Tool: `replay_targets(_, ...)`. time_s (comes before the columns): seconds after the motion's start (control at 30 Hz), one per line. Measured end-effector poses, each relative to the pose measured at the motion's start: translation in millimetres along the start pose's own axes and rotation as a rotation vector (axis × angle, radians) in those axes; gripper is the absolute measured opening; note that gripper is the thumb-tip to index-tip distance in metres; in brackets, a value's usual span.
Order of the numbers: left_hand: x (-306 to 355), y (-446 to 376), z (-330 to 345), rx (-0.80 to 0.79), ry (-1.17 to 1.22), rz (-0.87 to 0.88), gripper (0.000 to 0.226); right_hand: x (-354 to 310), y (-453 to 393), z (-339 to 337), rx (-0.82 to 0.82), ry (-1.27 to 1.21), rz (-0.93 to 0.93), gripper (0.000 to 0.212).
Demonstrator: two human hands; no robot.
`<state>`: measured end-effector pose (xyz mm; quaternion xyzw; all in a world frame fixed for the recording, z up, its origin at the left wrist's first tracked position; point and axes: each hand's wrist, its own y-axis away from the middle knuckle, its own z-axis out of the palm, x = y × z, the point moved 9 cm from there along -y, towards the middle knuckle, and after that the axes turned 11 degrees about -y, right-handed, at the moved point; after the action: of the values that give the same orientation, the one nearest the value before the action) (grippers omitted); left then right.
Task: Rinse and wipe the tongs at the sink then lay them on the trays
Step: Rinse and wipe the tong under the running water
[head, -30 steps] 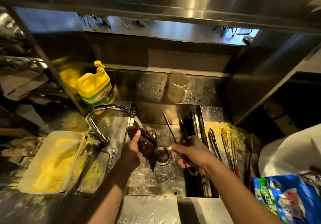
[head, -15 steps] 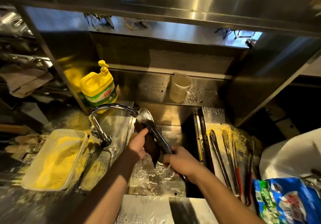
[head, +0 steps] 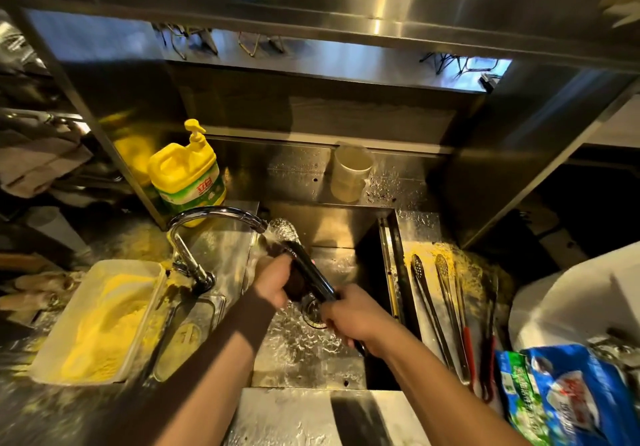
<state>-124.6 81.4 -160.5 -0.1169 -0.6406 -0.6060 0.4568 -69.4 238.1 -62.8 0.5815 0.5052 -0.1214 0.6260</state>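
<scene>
Over sink (head: 332, 369), hands around tongs (head: 311, 272), cloth (head: 296, 284)

This is a commercial kitchen, with a stainless steel sink (head: 304, 352) under steel shelves (head: 346, 33), a big yellow dish soap jug (head: 188, 177), a tub of yellow flour (head: 100, 321) and long metal tongs (head: 436, 310) beside.

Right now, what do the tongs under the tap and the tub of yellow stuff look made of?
Tongs: likely stainless steel, bright reflective perforated tip under the stream.
Tub: looks like translucent whitish plastic, matte, the yellow powder showing through its wall.
</scene>
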Motion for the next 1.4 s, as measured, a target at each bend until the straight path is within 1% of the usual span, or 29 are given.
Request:
replay_targets(0.07, -4, 6, 12, -0.045, 0.011, -0.02, 0.02, -6, -1, 3, 0.011, 0.0, -0.021, 0.005)
replay_targets(0.13, 4, 4, 8, -0.006, 0.009, 0.011, 0.016, -9, 2, 8, -0.012, -0.018, -0.036, 0.006)
replay_targets(0.2, 15, 0, -6, 0.097, -0.043, 0.057, 0.014, -6, 9, 3, -0.037, -0.02, -0.019, 0.012)
replay_targets(0.27, 21, -2, -19, 0.215, -0.194, 0.086, 0.012, 0, 16, -12, -0.047, 0.022, 0.015, 0.026)
replay_targets(0.3, 23, -2, -24, 0.261, -0.273, 0.101, 0.014, 2, 19, -20, -0.052, 0.057, 0.028, 0.029)
replay_targets(0.37, 21, -1, -27, 0.318, -0.361, 0.122, 0.021, 3, 26, -36, -0.055, 0.135, 0.037, 0.025)
replay_targets(0.4, 18, -2, -27, 0.321, -0.348, 0.126, 0.023, 3, 28, -43, -0.053, 0.162, 0.035, 0.024)
replay_targets(0.47, 10, 0, -31, 0.318, -0.254, 0.108, 0.023, 1, 32, -54, -0.023, 0.206, 0.015, 0.033)
replay_targets(0.53, -2, 2, -39, 0.337, -0.214, 0.062, 0.036, -3, 33, -67, 0.07, 0.335, -0.029, 0.046)
replay_targets(0.6, -19, 3, -42, 0.307, -0.219, -0.001, 0.045, -12, 37, -82, 0.255, 0.668, -0.074, 0.057)
replay_targets(0.63, -26, 6, -40, 0.264, -0.209, -0.016, 0.042, -17, 40, -87, 0.368, 0.854, -0.095, 0.064)
replay_targets(0.67, -31, 8, -34, 0.207, -0.207, -0.016, 0.036, -21, 43, -90, 0.468, 0.99, -0.11, 0.069)
replay_targets(0.7, -34, 13, -29, 0.157, -0.224, -0.014, 0.029, -23, 43, -90, 0.534, 1.076, -0.115, 0.072)
replay_targets(0.77, -36, 23, -16, 0.069, -0.244, 0.006, 0.02, -22, 44, -91, 0.596, 1.121, -0.132, 0.076)
replay_targets(0.83, -29, 35, -2, -0.011, -0.28, 0.052, 0.017, -17, 47, -93, 0.623, 1.08, -0.129, 0.077)
replay_targets(0.97, -4, 51, 27, -0.094, -0.465, 0.16, 0.025, -10, 64, -106, 0.707, 0.862, -0.166, 0.069)
replay_targets(1.0, 5, 55, 32, -0.104, -0.473, 0.191, 0.021, -12, 64, -107, 0.702, 0.811, -0.184, 0.066)
replay_targets(1.07, 10, 67, 58, -0.166, -0.499, 0.23, 0.008, 0, 82, -119, 0.704, 0.634, -0.163, 0.059)
replay_targets(1.1, 12, 69, 66, -0.188, -0.49, 0.247, 0.005, 4, 86, -121, 0.687, 0.548, -0.154, 0.056)
replay_targets(1.17, 12, 81, 96, -0.253, -0.485, 0.259, 0.007, 14, 106, -135, 0.7, 0.387, -0.152, 0.053)
replay_targets(1.2, 11, 89, 109, -0.28, -0.496, 0.256, 0.004, 17, 115, -142, 0.709, 0.324, -0.167, 0.051)
replay_targets(1.27, 4, 109, 145, -0.361, -0.532, 0.264, 0.009, 27, 143, -161, 0.758, 0.203, -0.198, 0.047)
replay_targets(1.33, -3, 134, 182, -0.43, -0.558, 0.294, 0.012, 37, 175, -179, 0.808, 0.085, -0.24, 0.039)
replay_targets(1.4, -14, 160, 214, -0.496, -0.583, 0.316, 0.012, 49, 205, -196, 0.871, -0.013, -0.265, 0.026)
